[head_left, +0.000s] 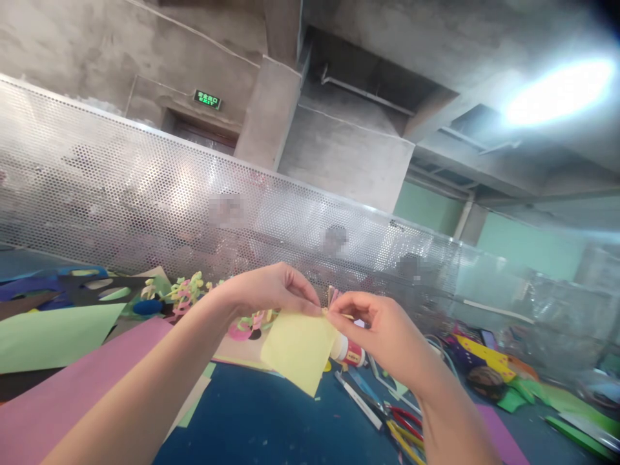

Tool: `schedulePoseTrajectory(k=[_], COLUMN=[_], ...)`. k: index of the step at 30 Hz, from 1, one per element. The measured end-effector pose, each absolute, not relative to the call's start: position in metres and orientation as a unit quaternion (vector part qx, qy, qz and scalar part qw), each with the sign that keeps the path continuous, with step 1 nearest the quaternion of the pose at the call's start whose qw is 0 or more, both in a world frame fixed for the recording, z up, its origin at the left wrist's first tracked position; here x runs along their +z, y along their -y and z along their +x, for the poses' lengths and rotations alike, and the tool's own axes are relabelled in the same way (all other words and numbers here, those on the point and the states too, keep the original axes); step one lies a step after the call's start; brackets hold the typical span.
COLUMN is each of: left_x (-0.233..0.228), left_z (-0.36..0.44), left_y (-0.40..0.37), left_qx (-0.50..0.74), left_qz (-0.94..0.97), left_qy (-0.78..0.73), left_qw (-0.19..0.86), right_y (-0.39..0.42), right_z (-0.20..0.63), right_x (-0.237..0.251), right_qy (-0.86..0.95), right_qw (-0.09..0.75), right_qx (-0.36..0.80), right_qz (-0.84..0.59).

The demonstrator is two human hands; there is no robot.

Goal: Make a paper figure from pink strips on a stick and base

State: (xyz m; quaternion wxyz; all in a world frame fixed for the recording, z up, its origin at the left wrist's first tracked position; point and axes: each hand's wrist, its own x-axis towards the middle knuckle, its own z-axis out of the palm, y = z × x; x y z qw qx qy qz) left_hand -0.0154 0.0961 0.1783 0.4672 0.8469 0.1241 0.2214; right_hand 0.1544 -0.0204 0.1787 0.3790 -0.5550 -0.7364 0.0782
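Observation:
A pale yellow sheet of paper hangs tilted over the blue table, its upper edge up at my fingertips. My left hand is closed, thumb and fingers pinching that edge. Close beside it, nearly touching, my right hand pinches at the paper's upper right corner. Whether a smaller piece sits between the fingertips is too small to tell. Partly behind the paper and my right hand lies a white bottle with a red label. Pink and green curly paper shapes show beyond the sheet.
Pink paper and green paper lie at the left. Tools with red and yellow handles and a white strip-like tool rest on the blue table. Colourful scraps are at the right; a perforated metal screen stands behind.

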Motion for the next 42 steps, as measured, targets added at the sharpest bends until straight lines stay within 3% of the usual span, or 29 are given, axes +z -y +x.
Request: schedulePoseTrajectory(k=[10, 21, 28, 42], left_x=[0.1784, 0.178, 0.1784, 0.1815], left_z=[-0.0143, -0.0143, -0.0153, -0.0213], left_y=[-0.0947, -0.098, -0.0969, -0.0942], left_qx=[0.235, 0.227, 0.234, 0.206], left_qz=[0.847, 0.849, 0.857, 0.861], left_qy=[-0.114, -0.118, -0.105, -0.113], left_qw=[0.462, 0.463, 0.446, 0.451], right_y=[0.0216, 0.0203, 0.0187, 0.0214], right_z=[0.1554, 0.152, 0.1546, 0.1516], right_x=[0.1781, 0.1767, 0.176, 0.1773], right_qy=[0.74, 0.738, 0.741, 0.733], right_qw=[0.347, 0.369, 0.343, 0.374], right_qx=[0.078, 0.046, 0.086, 0.027], right_qz=[-0.571, -0.564, -0.57, -0.567])
